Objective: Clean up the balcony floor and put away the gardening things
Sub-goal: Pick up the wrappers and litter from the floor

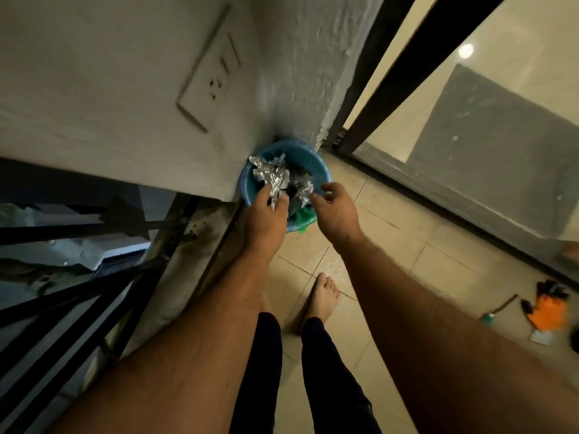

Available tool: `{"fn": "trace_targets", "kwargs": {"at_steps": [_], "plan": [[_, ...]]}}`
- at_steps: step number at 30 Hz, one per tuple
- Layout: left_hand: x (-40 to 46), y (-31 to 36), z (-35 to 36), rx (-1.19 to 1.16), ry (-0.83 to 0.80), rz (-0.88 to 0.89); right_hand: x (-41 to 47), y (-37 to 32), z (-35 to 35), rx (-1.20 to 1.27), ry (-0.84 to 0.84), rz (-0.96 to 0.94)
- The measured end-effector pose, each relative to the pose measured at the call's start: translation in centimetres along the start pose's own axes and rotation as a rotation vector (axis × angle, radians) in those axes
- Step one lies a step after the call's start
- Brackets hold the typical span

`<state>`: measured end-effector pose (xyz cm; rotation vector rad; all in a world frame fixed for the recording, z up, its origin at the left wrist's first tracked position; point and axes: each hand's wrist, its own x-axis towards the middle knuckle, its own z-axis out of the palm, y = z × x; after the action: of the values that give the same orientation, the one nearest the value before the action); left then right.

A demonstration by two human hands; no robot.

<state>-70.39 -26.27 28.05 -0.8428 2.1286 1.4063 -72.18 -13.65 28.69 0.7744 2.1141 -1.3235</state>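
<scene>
Blue bin (pixel 319 170) stands on the tiled floor (pixel 391 233) in the corner where the grey wall (pixel 125 98) meets the sliding-door frame (pixel 391 73). Crumpled foil (pixel 271 175) sticks up from it; a smaller foil scrap (pixel 304 191) and something green (pixel 304 218) lie at its near rim. Left hand (pixel 266 214) over the near rim, fingers pinching the foil's lower end. Right hand (pixel 336 211) just beside the bin, fingers loosely curled at the small scrap; contact unclear, blurred. Bare foot (pixel 322 292) behind. Far right along the floor's edge by the door track: orange gloves (pixel 548 308), a small tool (pixel 498 308), a white scrap (pixel 540 336). Black railing (pixel 62 296) left.
</scene>
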Motion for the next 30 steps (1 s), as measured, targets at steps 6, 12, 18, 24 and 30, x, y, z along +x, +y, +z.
{"fn": "trace_targets", "kwargs": {"at_steps": [6,12,18,24,30], "plan": [[-11.6,10.4,-5.3,0.248,-0.122,0.142,-11.8,-5.8,-9.5,-0.348,0.022,-0.159],[-24.0,17.6,-8.7,0.540,-0.314,0.338,-24.4,-9.0,-18.1,-0.446,0.136,-0.081],[-29.5,19.4,-8.7,0.791,-0.570,0.608,-33.6,-6.5,-20.1,-0.301,0.330,0.015],[-33.8,19.8,-6.0,1.007,-0.734,0.880,-42.7,-0.4,-20.8,-0.109,0.532,0.181],[-41.2,18.4,-1.0,1.168,-0.967,1.109,-52.8,7.8,-22.3,0.055,0.749,0.390]]}}
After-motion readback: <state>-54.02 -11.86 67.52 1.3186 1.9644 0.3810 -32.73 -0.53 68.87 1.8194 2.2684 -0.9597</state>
